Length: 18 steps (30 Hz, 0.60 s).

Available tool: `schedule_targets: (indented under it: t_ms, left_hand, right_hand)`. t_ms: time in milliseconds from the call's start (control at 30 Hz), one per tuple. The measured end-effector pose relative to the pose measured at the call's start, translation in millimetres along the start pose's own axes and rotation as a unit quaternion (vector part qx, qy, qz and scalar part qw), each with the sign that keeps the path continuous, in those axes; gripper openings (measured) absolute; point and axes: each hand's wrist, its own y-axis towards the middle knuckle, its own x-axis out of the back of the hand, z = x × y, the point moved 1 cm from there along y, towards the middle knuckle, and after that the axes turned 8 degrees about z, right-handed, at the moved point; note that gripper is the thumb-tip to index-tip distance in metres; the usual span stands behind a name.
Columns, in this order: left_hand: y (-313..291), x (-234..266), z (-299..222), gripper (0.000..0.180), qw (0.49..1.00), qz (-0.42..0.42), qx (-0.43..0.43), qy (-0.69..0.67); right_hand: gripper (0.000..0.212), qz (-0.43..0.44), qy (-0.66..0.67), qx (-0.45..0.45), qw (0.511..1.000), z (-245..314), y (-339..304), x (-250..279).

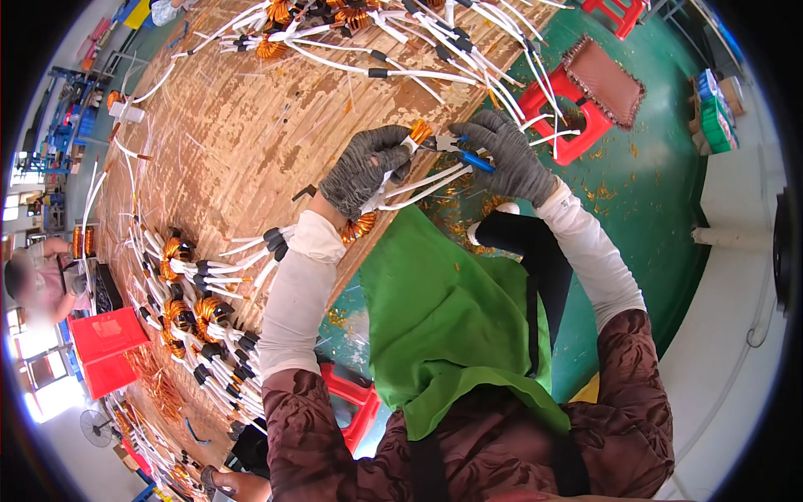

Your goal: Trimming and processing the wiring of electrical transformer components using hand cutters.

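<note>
My left hand [364,171], in a grey glove, is closed around white-sleeved wires [389,177] above the table's edge. Bare orange copper wire [420,130] sticks out past its fingertips. Just below that hand, partly hidden by it and the wrist, is a copper coil [358,227]. White leads [431,186] run from near it toward my right hand. The right hand [506,155], also gloved, grips small pliers with blue handles [475,160]. Their metal jaws [445,144] point left, close to the copper wire; whether they touch it I cannot tell.
The worn wooden table [251,125] bears heaps of copper coils [205,314] at left and more white-leaded coils [276,46] at the far side. A red stool with a brown cushion [604,81] stands at right. Wire scraps [598,197] litter the green floor. A person [50,280] sits far left.
</note>
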Motion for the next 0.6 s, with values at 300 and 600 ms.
schedule_targets:
  t_ms: [300, 600]
  left_hand:
    - [-2.9, 0.4, -1.9, 0.028, 1.0, 0.01, 0.004, 0.018]
    - [-1.6, -1.8, -4.3, 0.026, 1.0, -0.002, 0.006, 0.026]
  right_hand:
    - [0.058, 0.003, 0.016, 0.022, 1.0, -0.3, 3.1, 3.3]
    - [0.06, 0.043, 0.076, -0.003, 0.996, 5.3, 9.4, 4.9]
